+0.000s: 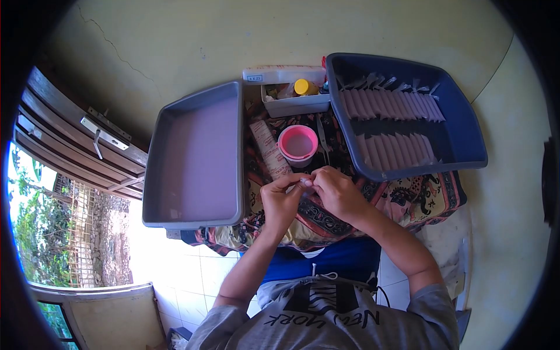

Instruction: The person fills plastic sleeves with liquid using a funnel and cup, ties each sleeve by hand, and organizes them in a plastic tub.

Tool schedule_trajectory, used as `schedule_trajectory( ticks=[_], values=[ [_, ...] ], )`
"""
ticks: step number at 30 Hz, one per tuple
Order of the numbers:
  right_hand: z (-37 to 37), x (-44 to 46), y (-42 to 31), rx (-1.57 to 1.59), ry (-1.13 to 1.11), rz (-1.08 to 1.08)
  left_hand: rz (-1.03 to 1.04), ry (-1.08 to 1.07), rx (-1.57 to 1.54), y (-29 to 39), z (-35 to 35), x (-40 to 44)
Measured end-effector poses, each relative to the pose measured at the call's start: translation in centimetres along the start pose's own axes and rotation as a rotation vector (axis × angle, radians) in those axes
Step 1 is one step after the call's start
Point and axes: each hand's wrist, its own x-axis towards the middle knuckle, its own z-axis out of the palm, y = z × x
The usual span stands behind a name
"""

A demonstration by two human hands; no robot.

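Observation:
My left hand (282,198) and my right hand (333,189) meet in front of the pink-rimmed cup, fingertips pinched together. Between them is a thin, clear plastic bag (305,195), mostly hidden by the fingers and hard to see. Just beyond stands the cup (298,129), holding pale purple liquid. A flat stack of plastic bags with red print (269,149) lies to its left. The large grey tub (239,175) on the left holds much of the same liquid. In the dark blue tub (475,143) on the right, filled slim bags (396,105) lie in two rows.
A grey box (297,108) with a yellow-capped bottle (304,87) stands at the back, before a long plastic-wrapped pack (280,74). Scissors (322,137) lie right of the cup. Patterned cloth (417,198) covers the table. An open door (87,134) is at left.

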Motion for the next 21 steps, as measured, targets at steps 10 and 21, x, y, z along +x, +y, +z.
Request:
schedule_trajectory(
  ticks=[10,21],
  values=[
    [-0.22,0.2,-0.29,0.242,0.078,0.293,-0.061,-0.02,-0.057,-0.15,-0.49,0.73],
    [0.35,-0.25,0.04,0.11,0.135,0.288,-0.007,-0.018,0.034,-0.36,-0.42,0.7]
  ],
)
